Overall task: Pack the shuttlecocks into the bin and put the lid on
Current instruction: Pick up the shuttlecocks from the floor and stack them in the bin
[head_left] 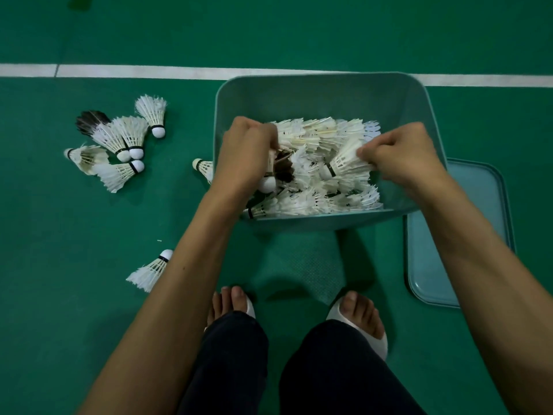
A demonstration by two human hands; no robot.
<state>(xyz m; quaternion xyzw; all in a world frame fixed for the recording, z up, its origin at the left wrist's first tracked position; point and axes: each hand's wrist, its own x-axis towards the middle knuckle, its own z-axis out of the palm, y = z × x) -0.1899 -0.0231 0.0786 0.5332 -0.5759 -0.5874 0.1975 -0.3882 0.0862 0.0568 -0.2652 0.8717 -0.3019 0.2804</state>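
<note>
The bin [314,94] sits on the floor right in front of you. Both your hands are inside it, over the heap of shuttlecocks [314,139] at its bottom. The lid [425,259] lies flat on the floor just beside the bin's right side, partly under your right arm. Your left hand [245,151] is by the bin's left wall. Its fingers curl round one shuttlecock [267,182] with its round white tip pointing down, and some dark feathers show just beside it. Your right hand [401,157] is by the right wall and pinches the feathers of a white shuttlecock [344,163].

The floor [59,324] is a green court mat. A white line [149,71] runs across it behind the bin.

A bunch of loose shuttlecocks [119,142] lies on the floor, well to the left of the bin. A stray shuttlecock [149,271] lies by your left forearm. Another one [203,167] peeks out beside the bin's left wall, behind your left wrist. Your feet in white slippers [356,322] stand near the bin's front side.
</note>
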